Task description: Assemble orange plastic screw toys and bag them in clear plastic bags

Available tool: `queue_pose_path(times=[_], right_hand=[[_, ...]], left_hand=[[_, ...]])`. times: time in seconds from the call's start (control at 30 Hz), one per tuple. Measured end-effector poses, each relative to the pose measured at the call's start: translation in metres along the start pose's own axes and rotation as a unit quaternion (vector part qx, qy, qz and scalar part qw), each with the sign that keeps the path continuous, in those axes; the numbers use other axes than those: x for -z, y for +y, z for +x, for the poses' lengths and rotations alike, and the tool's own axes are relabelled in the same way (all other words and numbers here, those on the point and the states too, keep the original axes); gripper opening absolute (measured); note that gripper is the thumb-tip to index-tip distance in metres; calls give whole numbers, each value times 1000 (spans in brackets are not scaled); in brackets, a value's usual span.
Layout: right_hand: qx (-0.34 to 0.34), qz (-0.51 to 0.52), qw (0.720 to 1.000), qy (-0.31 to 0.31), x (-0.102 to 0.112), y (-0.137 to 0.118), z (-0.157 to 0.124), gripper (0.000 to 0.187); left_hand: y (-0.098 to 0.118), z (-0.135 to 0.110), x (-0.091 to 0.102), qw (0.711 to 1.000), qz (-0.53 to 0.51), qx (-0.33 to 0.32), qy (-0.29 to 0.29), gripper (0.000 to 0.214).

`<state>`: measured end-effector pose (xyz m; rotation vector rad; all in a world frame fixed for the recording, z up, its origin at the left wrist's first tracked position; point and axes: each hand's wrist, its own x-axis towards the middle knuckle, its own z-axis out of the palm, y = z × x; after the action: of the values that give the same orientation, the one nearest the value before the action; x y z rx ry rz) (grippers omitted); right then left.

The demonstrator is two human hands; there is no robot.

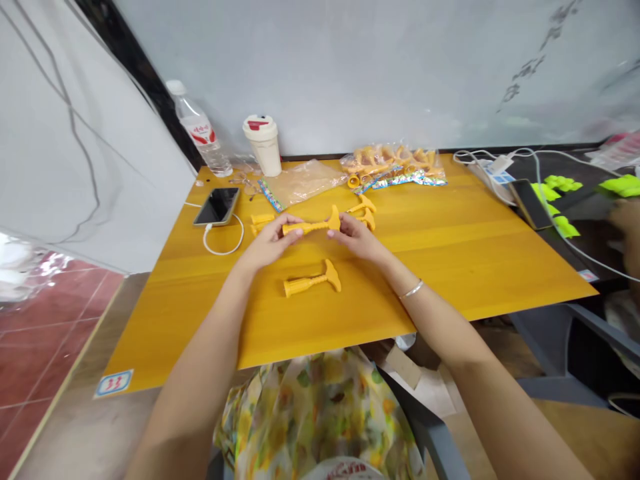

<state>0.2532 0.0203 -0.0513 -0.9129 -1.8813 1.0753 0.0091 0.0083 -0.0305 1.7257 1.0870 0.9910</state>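
My left hand [273, 241] grips the handle end of a yellow plastic toy hammer [315, 226], held level just over the table. At the other end, the fingers of my right hand [357, 238] close on its curved head. A second yellow toy hammer [313, 280] lies nearer to me, its head pointing right. Behind my right hand rest more yellow hammer-shaped pieces [369, 217], partly covered by it. Other yellow pieces [261, 220] lie beyond my left hand, also half hidden.
Along the back of the yellow table [425, 253] are a water bottle [203, 130], a lidded cup [264, 145], a clear bag [313, 183] and a bag of yellow pieces [395, 163]. A charging phone [217, 206] lies left. Bright green pieces [563, 190] sit on the dark table at right.
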Motion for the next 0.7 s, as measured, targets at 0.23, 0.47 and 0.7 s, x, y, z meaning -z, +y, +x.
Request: queue_pose_path(times=[0.23,0.47,0.7], right_hand=[[232,-254,938,32,5,-7,-5,26],[289,-388,872,78,16,-22,-12,25],[152,-196,916,315,51,-7,-5,40]], left_hand=[[19,-5,-2,986,-100,124,45,43],[22,-5,15,961,-181,204,47,26],[7,-11,45,967,-67,56,239,26]])
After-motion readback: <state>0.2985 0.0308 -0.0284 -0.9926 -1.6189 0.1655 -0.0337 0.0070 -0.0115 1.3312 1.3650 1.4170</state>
